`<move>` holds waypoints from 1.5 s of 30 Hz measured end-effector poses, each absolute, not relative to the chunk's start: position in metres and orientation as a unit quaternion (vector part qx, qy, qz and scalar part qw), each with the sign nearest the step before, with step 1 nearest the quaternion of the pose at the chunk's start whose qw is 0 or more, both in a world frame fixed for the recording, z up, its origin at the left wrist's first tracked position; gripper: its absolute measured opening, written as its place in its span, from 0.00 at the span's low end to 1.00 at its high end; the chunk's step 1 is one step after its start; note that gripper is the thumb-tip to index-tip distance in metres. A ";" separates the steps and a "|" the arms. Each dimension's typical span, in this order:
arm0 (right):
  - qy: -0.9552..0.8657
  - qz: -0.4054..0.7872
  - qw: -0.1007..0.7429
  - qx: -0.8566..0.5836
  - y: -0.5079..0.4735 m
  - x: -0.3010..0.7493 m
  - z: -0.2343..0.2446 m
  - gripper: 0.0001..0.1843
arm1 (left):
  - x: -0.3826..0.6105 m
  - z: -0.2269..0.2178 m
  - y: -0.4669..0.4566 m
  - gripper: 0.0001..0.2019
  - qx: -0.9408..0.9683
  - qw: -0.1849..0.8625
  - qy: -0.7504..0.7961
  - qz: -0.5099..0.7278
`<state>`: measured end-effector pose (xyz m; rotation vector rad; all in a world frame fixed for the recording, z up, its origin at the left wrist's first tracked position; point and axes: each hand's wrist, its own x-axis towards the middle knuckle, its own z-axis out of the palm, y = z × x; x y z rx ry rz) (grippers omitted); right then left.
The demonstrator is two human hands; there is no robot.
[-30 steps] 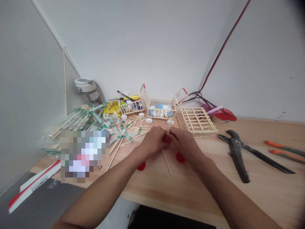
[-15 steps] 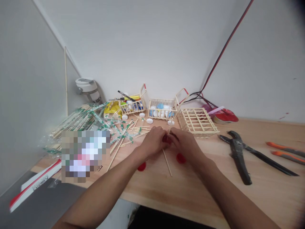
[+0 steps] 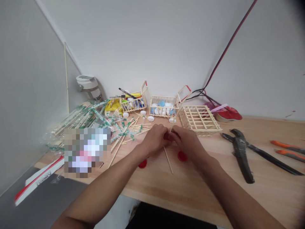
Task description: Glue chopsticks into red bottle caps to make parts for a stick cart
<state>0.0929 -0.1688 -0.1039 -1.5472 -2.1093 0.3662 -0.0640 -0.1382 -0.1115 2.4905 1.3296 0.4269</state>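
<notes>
Nearest me on the tabletop (image 3: 200, 198): one red cap (image 3: 143, 163) by the left forearm, partly covered by it, another, the right-side cap (image 3: 182, 156), beside the right wrist. Between them a loose stick (image 3: 168, 161) runs away from me, long axis nearly fore-and-aft, far end leaning slightly left and lost under the hands; I can't tell if it's gripped.

Just beyond, left hand (image 3: 156, 138) and right hand (image 3: 187, 136) meet over a held cap (image 3: 168, 136). Fingers curled in close from both sides, hardly any gap; exact contact hidden. A short stick tip (image 3: 171, 128) stands roughly upright at the right fingertips, pointing up. Which way the held cap faces, I can't make out.

My guess on handling: cap light, stiff, a bit slick; I'd take it by the rim. Sticks light, snappable; pinch near the joint, no sideways load.

Farther back: slatted crate (image 3: 200, 119), then two wheeled carts, the middle cart (image 3: 164, 107) and left cart (image 3: 133, 103).
</notes>
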 end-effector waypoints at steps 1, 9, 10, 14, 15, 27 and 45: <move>-0.774 0.134 0.247 -0.568 -0.169 0.093 -0.104 0.11 | -0.064 -0.112 -0.138 0.07 0.863 0.142 0.462 0.149; -0.777 0.125 0.255 -0.562 -0.169 0.094 -0.105 0.12 | -0.066 -0.109 -0.139 0.09 0.873 0.142 0.442 0.152; -0.777 0.124 0.255 -0.562 -0.169 0.094 -0.105 0.12 | -0.066 -0.109 -0.138 0.09 0.873 0.143 0.441 0.152; -0.776 0.128 0.254 -0.563 -0.169 0.094 -0.106 0.11 | -0.065 -0.111 -0.138 0.08 0.871 0.145 0.446 0.145; -0.776 0.128 0.254 -0.563 -0.169 0.094 -0.106 0.11 | -0.065 -0.111 -0.137 0.08 0.871 0.144 0.447 0.144; -0.776 0.127 0.254 -0.563 -0.169 0.094 -0.107 0.11 | -0.066 -0.113 -0.137 0.08 0.873 0.137 0.440 0.157; -0.775 0.124 0.255 -0.565 -0.168 0.094 -0.108 0.11 | -0.066 -0.115 -0.137 0.08 0.872 0.135 0.438 0.172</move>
